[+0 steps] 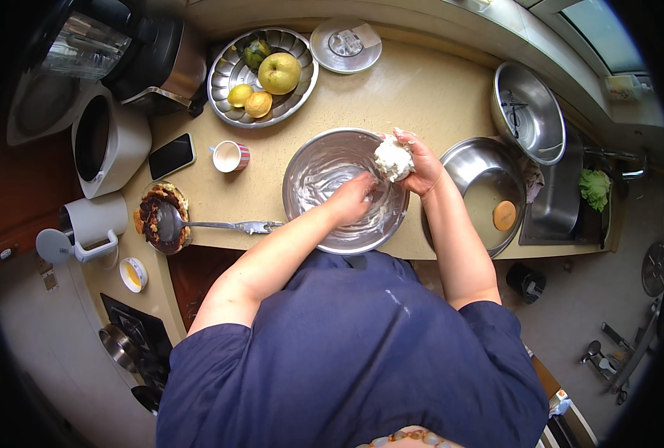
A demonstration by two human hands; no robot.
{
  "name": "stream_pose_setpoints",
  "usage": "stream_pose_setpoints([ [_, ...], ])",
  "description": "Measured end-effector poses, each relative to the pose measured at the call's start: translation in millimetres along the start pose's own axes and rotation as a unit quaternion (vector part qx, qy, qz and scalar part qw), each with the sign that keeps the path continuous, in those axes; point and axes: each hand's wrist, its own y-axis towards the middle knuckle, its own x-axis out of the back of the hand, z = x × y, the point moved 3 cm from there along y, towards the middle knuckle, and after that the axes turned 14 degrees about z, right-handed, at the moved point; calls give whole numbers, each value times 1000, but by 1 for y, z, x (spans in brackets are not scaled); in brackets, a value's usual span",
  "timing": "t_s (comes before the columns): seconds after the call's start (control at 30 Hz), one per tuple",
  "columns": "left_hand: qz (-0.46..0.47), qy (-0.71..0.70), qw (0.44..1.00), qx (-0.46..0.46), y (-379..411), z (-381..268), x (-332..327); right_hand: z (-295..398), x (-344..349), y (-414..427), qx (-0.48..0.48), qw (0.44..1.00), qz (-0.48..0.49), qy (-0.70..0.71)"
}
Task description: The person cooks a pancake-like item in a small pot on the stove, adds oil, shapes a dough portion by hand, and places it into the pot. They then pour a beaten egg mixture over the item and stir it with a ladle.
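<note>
Before me on the counter stands a steel mixing bowl, its inner wall smeared with wet white dough or batter. My left hand reaches into it with fingers curled toward the right side of the inside wall. The fingertips are blurred and partly hidden, so I cannot tell whether they hold anything. Over the bowl's right rim, my right hand grips a lump of sticky white dough from its outer side. Bits of white stick to the right fingers.
A steel ladle rests on a dish of browned food, its handle reaching the bowl. Behind are a striped cup, a phone and a fruit platter. Right stand a steel basin, another basin and the sink.
</note>
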Motion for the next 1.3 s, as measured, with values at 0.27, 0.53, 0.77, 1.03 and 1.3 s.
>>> stream_pose_setpoints([
  [0.27, 111, -22, 994, 6, -16, 8, -22, -10, -8, 10, -31, 998, 21, -49],
  [0.53, -9, -183, 976, 119, -6, 7, 10, -13, 7, 15, -39, 998, 28, -42],
  [0.77, -39, -219, 974, 34, 6, 11, -8, -9, -3, 10, -34, 997, 16, -70],
  [1.03, 101, -76, 992, -4, 4, -5, -39, -9, -4, 10, -45, 994, 22, -97],
  [1.3, 266, -271, 911, 161, -28, -17, 8, -8, 1, 5, -38, 995, 32, -86],
])
